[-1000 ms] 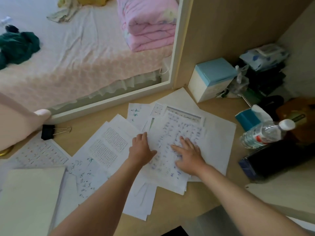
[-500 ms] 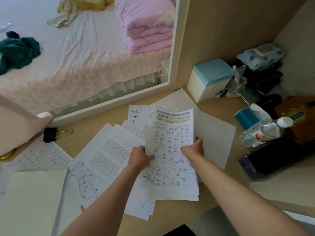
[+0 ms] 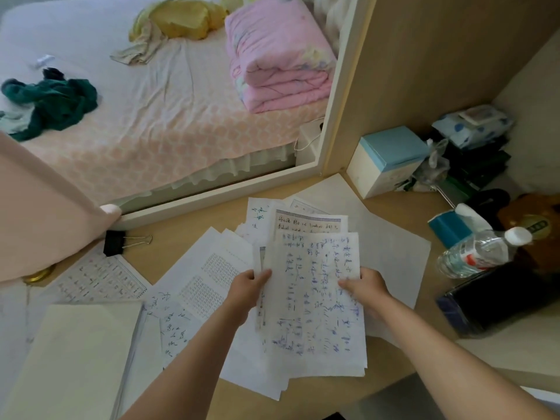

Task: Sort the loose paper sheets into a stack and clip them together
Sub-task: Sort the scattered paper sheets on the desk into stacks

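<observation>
I hold a small bundle of handwritten sheets above the desk. My left hand grips its left edge and my right hand pinches its right edge. More loose sheets lie spread over the wooden desk to the left and beneath the bundle, and a blank sheet lies at the right. A black binder clip with silver handles sits at the desk's back left, apart from both hands.
A cream notebook lies at the front left. A blue and white box, a plastic water bottle, a dark case and assorted clutter crowd the right side. A mirror stands behind the desk.
Both hands went from pressing flat on the sheets to gripping them by the sides. The bundle has been lifted off the desk and drawn toward me.
</observation>
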The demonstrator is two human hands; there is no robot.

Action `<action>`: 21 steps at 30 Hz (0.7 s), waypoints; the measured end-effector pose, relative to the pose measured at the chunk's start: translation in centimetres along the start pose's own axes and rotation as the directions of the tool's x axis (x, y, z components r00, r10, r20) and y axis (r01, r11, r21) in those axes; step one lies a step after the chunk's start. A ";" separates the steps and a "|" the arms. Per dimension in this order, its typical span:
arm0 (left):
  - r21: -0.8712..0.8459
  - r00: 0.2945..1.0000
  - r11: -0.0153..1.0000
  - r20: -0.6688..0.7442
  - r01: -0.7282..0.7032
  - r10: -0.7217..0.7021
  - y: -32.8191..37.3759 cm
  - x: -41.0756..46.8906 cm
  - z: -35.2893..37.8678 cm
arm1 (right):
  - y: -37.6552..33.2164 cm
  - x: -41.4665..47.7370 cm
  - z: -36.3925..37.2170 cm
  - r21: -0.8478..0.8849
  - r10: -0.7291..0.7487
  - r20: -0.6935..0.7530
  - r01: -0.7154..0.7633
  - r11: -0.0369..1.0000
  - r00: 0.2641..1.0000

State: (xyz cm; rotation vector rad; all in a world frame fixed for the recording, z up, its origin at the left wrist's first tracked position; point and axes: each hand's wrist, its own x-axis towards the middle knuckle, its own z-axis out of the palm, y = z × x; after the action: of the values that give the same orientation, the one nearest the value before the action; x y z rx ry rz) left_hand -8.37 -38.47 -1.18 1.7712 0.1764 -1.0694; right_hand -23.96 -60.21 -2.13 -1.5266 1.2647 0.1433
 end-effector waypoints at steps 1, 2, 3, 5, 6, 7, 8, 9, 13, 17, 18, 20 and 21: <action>-0.013 1.000 1.000 0.005 -0.012 0.013 0.1 -0.1 0.1 | 0.0 0.0 0.0 -0.016 -0.003 0.034 0.003 1.000 0.999; -0.021 0.999 0.999 0.013 -0.031 0.032 0.1 -0.1 0.2 | -0.1 -0.1 0.1 -0.041 -0.009 0.078 0.013 0.999 0.997; -0.024 0.998 0.998 0.025 -0.054 0.055 0.2 -0.3 0.3 | -0.3 -0.1 0.3 -0.060 -0.018 0.117 0.025 0.998 0.993; -0.007 0.996 0.996 0.033 -0.088 0.089 0.1 -0.2 0.1 | -0.9 -0.1 1.0 -0.041 -0.011 0.180 0.019 0.999 0.984; 0.009 0.995 0.995 0.039 -0.096 0.095 0.1 -0.1 -0.1 | -1.1 0.0 1.4 -0.025 0.003 0.210 0.002 1.000 0.978; 0.020 0.994 0.995 0.056 -0.097 0.096 0.0 0.0 -0.5 | -1.4 0.0 1.8 -0.038 0.013 0.236 -0.005 0.999 0.972; 0.039 0.993 0.995 0.074 -0.095 0.092 -0.1 0.1 -1.0 | -1.7 0.2 2.4 -0.075 0.008 0.248 0.011 0.997 0.969; 0.065 0.993 0.993 0.074 -0.096 0.091 -0.3 0.3 -1.6 | -2.1 0.3 3.0 -0.128 -0.011 0.247 0.044 0.991 0.969; 0.491 0.939 0.860 -0.210 -0.139 0.272 -0.9 1.1 -5.5 | -4.3 0.6 5.6 -0.312 -0.147 0.259 0.226 0.923 0.955; 0.835 0.929 0.541 -0.273 0.099 0.251 -2.6 1.9 -10.8 | -7.1 0.7 8.2 -0.454 -0.171 0.405 0.360 0.815 0.898; 0.841 0.946 0.526 -0.263 0.128 0.190 -3.0 1.8 -11.7 | -7.6 0.9 8.8 -0.525 -0.158 0.421 0.382 0.760 0.893; 0.851 0.953 0.510 -0.246 0.126 0.175 -3.5 1.8 -12.4 | -8.3 1.3 9.5 -0.646 -0.174 0.436 0.442 0.622 0.883; 0.846 0.948 0.520 -0.250 0.116 0.196 -3.6 1.8 -12.5 | -8.4 1.5 9.8 -0.683 -0.197 0.428 0.459 0.568 0.882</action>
State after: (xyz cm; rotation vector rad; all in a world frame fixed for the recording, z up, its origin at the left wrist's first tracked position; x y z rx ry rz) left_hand -2.06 -27.31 -3.81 2.8526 -0.2718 -0.8624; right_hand -12.05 -55.01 -1.72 -2.3520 0.6233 0.7341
